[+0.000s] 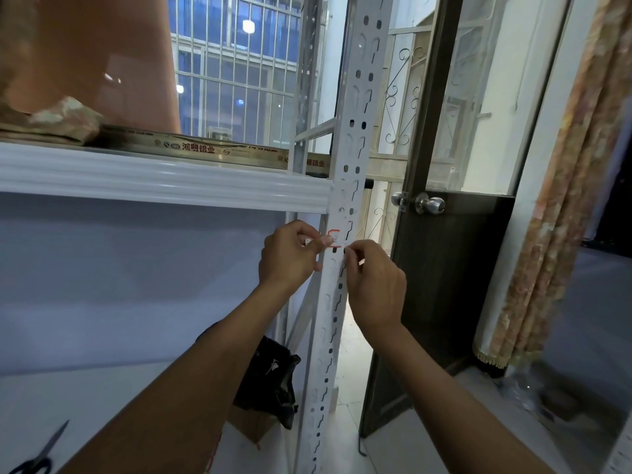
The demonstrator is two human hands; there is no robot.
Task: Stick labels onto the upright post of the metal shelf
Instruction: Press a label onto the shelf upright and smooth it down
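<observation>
Two hands meet at the post: our left hand (290, 256) pinches the red-edged label (334, 238) against the white upright post (345, 206), just under the shelf beam (164, 179); our right hand (374, 285) closes on its lower corner. Uneven pressing over the slots could crease or skew it.

Room fairly bright, light soft and even. Blue evening light through window (236, 73), round lamp glare on glass. White post (355, 107) sharp in middle. Edges bent and stretched by wide lens. Curtain (561, 200) blurry at right side.
</observation>
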